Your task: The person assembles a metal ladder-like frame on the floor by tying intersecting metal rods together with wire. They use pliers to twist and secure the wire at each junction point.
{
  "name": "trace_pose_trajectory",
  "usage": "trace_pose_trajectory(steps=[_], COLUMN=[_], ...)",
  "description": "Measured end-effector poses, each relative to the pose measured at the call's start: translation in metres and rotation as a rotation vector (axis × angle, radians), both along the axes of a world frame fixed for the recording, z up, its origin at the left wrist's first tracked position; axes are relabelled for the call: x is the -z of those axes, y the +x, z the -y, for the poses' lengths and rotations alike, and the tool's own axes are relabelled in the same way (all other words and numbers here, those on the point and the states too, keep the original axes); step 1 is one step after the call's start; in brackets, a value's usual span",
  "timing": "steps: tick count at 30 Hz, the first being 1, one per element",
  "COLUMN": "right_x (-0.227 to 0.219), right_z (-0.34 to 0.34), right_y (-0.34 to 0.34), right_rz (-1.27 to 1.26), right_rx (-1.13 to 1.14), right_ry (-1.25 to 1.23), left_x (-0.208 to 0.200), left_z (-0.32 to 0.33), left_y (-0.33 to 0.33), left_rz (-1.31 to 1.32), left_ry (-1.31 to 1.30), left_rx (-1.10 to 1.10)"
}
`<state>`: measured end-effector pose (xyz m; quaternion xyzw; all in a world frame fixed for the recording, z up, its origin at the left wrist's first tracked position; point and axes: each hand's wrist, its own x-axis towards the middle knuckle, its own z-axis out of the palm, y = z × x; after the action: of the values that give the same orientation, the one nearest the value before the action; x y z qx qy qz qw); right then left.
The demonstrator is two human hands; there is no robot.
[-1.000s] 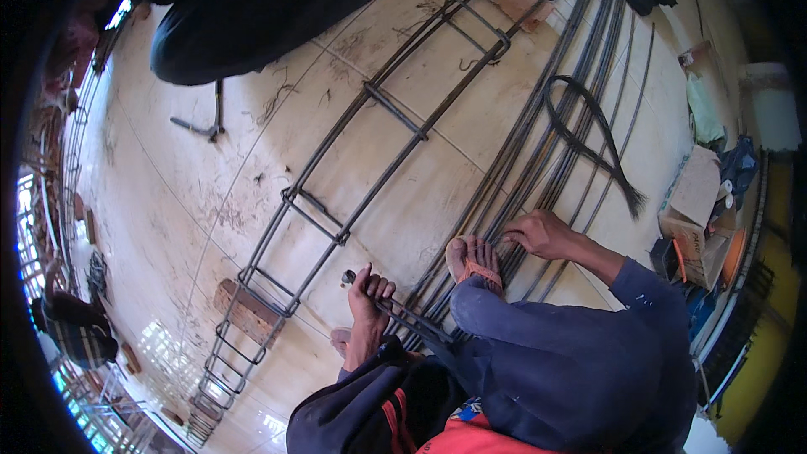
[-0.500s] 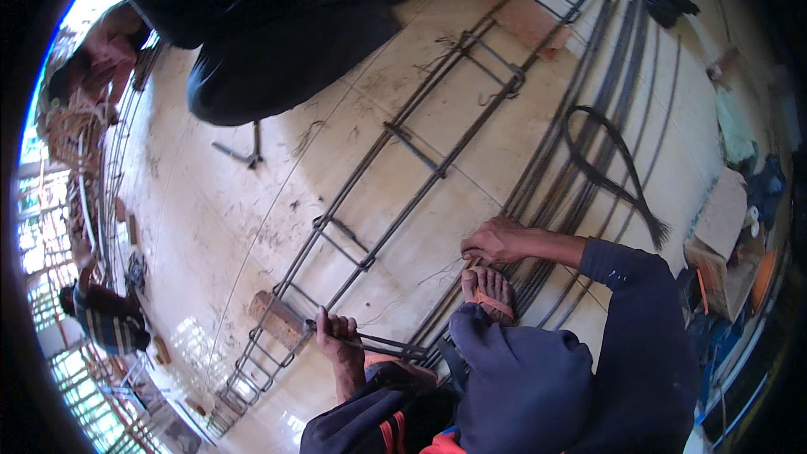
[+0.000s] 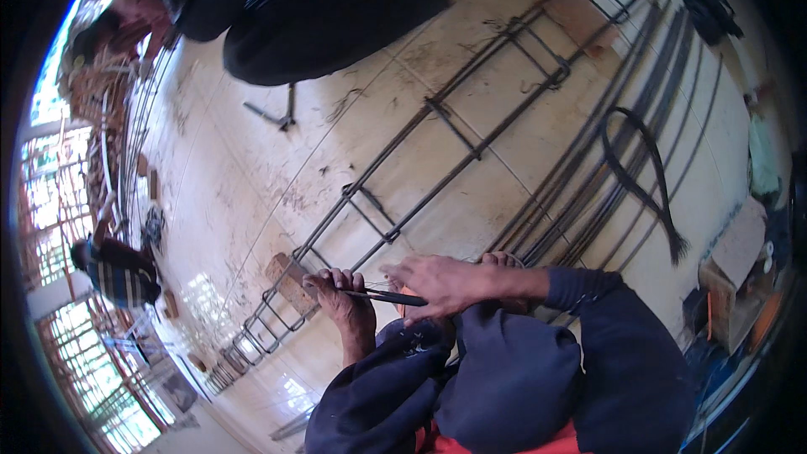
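Observation:
My left hand [image 3: 346, 307] is closed round the handles of dark, slim pincers [image 3: 382, 295], held above the floor in front of my knees. My right hand [image 3: 441, 284] reaches across from the right with its back up, thumb and fingers apart. The far end of the pincers overlaps it between thumb and fingers; whether it touches them I cannot tell. Fine wire shows faintly near the fingers. Just beyond my hands lies a long rebar cage [image 3: 403, 217] with square stirrups, its nearer part by a brown block [image 3: 292, 282].
Long steel bars [image 3: 580, 193] lie to the right, with a looped bundle of tie wire [image 3: 626, 160] on them. Another tool [image 3: 277, 118] lies on the tiles near a dark-clothed person [image 3: 328, 25]. A cardboard box [image 3: 735, 261] stands far right; another person [image 3: 122, 269] is at left.
My right hand has moved left from beside my foot to the pincers. My left hand has raised the pincers' end off the bars. The view has shifted slightly.

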<state>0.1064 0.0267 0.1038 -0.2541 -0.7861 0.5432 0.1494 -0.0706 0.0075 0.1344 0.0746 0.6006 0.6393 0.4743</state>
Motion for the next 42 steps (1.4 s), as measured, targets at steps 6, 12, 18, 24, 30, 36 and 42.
trace_pose_trajectory(steps=[6, 12, 18, 24, 30, 36, 42], right_x=[0.031, 0.020, -0.001, -0.005, 0.023, -0.025, -0.051], right_z=[0.035, 0.027, 0.023, 0.012, 0.038, 0.016, 0.018], right_y=[0.006, 0.046, 0.056, 0.059, 0.068, 0.052, 0.060], right_rz=[-0.129, -0.463, -0.586, -0.283, -0.053, -0.571, -0.630], right_rx=[0.261, 0.360, 0.364, 0.359, 0.615, 0.890, 1.186], right_ry=[-0.127, -0.488, -0.785, -0.794, 0.293, -0.442, -0.471], left_x=[0.019, 0.020, 0.014, 0.029, 0.018, 0.012, 0.006], left_z=[-0.009, -0.031, -0.037, -0.029, -0.044, -0.047, -0.051], left_y=[0.025, 0.052, 0.062, 0.035, 0.064, 0.086, 0.092], left_rz=[-0.296, -0.342, -0.417, -0.424, -0.019, 0.087, -0.399], left_ry=[0.017, 0.210, 0.336, 0.505, 0.454, 0.594, 0.821], left_rx=[0.438, 0.627, 0.612, 0.598, 0.454, 0.580, 0.600])
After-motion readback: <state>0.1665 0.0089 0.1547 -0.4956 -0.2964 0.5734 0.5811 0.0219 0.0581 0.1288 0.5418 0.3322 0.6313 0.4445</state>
